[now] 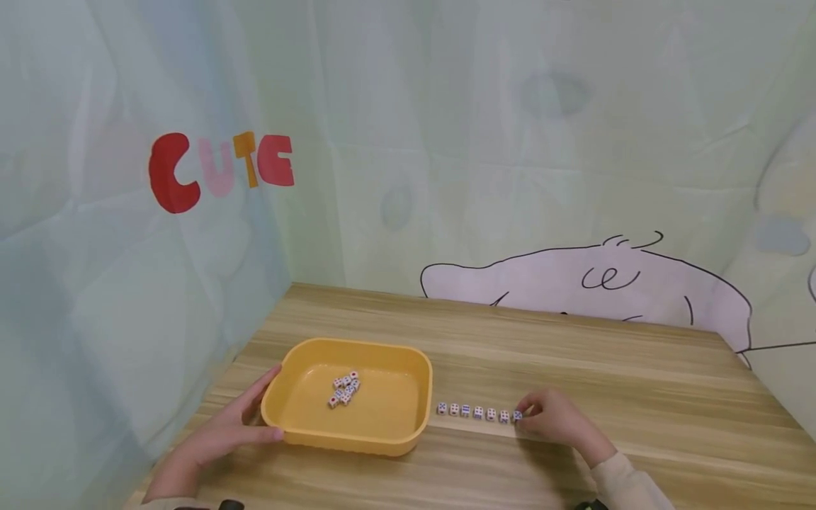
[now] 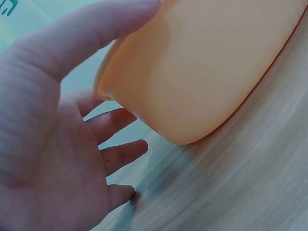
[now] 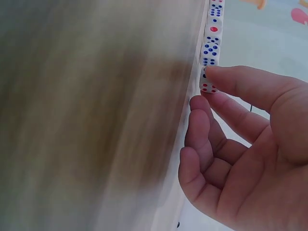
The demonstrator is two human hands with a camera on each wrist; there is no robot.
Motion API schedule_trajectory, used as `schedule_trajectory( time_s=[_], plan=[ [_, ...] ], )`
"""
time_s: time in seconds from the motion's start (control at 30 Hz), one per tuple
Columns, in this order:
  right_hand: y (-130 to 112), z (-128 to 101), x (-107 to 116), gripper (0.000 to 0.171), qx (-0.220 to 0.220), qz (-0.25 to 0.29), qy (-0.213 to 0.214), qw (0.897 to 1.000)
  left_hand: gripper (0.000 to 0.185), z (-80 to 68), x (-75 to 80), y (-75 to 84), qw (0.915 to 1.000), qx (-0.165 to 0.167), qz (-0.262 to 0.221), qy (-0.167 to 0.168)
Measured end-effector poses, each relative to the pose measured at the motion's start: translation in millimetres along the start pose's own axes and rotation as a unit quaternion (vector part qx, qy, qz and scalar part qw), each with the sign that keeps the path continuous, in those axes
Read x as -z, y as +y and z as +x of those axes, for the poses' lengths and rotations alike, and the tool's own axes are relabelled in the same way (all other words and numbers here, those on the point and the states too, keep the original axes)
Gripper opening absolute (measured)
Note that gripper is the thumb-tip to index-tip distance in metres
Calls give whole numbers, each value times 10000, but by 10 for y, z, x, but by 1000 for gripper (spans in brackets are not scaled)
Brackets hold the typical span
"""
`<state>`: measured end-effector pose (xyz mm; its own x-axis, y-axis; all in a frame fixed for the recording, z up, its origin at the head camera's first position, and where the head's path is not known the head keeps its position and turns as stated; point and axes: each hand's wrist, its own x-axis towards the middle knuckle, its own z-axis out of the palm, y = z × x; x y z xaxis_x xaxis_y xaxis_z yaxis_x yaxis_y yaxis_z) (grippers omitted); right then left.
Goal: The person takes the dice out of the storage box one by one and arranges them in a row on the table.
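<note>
From the head camera, a yellow tray (image 1: 382,443) sits on the near left part of the wooden table (image 1: 574,354). A small pile of dice (image 1: 345,389) lies inside it. The left hand (image 1: 223,431) rests on the tray's left side with flat fingers, thumb near the rim. To the right of the tray is a row of dice (image 1: 472,411) in a straight line. The right hand (image 1: 557,419) pinches the last die (image 1: 518,416) at the right end of that row. The two hands are well apart. Big letters on the far left wall read "CUTE" (image 1: 219,170).

From the left wrist camera, the left hand (image 2: 57,144) is spread open against the tray's (image 2: 202,72) outside wall — holding it steady, not gripping.

From the right wrist camera, the right hand's (image 3: 245,159) thumb and first finger squeeze the end die (image 3: 209,83), which touches the next die in the row of dice (image 3: 213,33).

To do this well, I think the hand should set the die down softly, line it up — then let go without bumping the others.
</note>
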<state>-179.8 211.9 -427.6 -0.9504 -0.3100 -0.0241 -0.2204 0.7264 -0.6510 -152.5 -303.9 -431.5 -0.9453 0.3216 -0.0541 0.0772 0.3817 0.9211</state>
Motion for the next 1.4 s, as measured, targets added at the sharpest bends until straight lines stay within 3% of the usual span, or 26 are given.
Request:
schedule_trajectory(
  time_s=[0.33, 0.57, 0.77, 0.93, 1.23, 1.4],
  plan=[
    [-61, 20, -58, 12, -105, 8, -14, 9999, 99, -56, 32, -26, 9999, -98, 58, 9],
    [-178, 46, 2, 27, -392, 7, -3, 9992, 98, -74, 36, -16, 10000, 9, 1, 15],
    [-535, 138, 153, 30, 14, 302, -95, 9995, 99, -85, 55, 9, 9998, 48, 160, 95],
    [-970, 274, 176, 25, 90, 245, 20, 9997, 100, -92, 64, 40, 9997, 41, 185, 136],
    [-1512, 605, -207, 22, 657, 414, -370, 9963, 99, -90, 22, 77, 9996, -80, 234, 114],
    [-1689, 767, -478, 21, 567, 406, -713, 9950, 100, -64, -9, 101, 9998, -129, 140, 35]
  ],
)
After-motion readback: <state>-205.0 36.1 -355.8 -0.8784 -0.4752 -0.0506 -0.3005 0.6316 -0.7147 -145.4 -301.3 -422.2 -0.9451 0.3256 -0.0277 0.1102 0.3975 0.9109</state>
